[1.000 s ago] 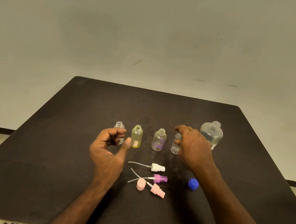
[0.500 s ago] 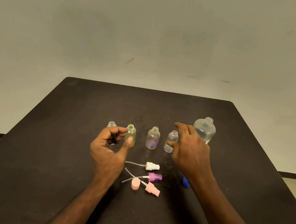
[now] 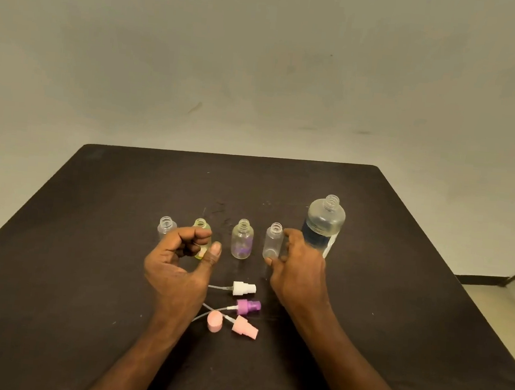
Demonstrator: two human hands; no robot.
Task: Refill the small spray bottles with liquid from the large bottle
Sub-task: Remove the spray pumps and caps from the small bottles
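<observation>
From the head camera, a dark worktop carries four small uncapped bottles in a row and a large bottle at the right end, its cap off and its lower right side partly hidden behind the right hand. The left hand hovers in front of the row with fingers curled toward the thumb; its grip holds nothing that can be seen. It covers the lower part of the clear bottle at the far left and most of the yellow bottle, so only their necks and a strip of yellow show. The purple-tinted bottle stands in full view between the hands. The right hand's thumb and fingers are round the fourth small bottle; the grip looks light, and the fingers behind it are hard to make out. Nearer the person lie a white sprayer, a purple sprayer, a pink sprayer and a pink cap; their thin tubes run under the left wrist.
</observation>
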